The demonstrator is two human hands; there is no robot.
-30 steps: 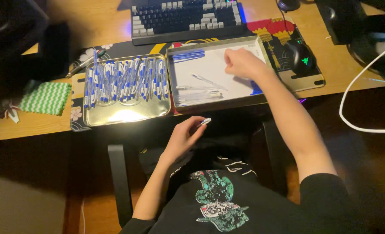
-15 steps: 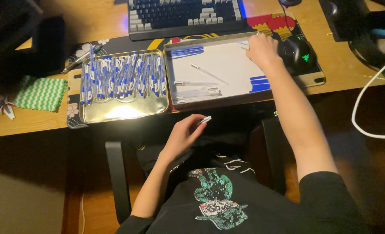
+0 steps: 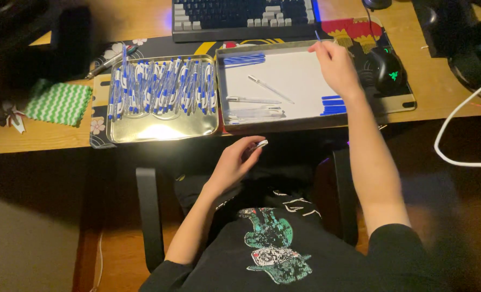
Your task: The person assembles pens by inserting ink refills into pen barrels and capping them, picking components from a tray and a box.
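A keyboard [image 3: 246, 16] lies along the top of the frame, a mouse [image 3: 387, 70] sits right of your right tray [image 3: 305, 121], and a left tray [image 3: 159, 130] holds packed pens [image 3: 162, 86]. Your right hand [image 3: 335, 67], at the right tray's upper right corner, pinches a thin blue piece [image 3: 317, 37] that points up-frame. Your left hand [image 3: 237, 162], below the surface [image 3: 45, 138] edge, curls around a small white piece [image 3: 262, 143] at its fingertips, pointing right.

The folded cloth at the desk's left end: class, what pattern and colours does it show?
The cloth has green and white zigzag stripes, seen in the head view.
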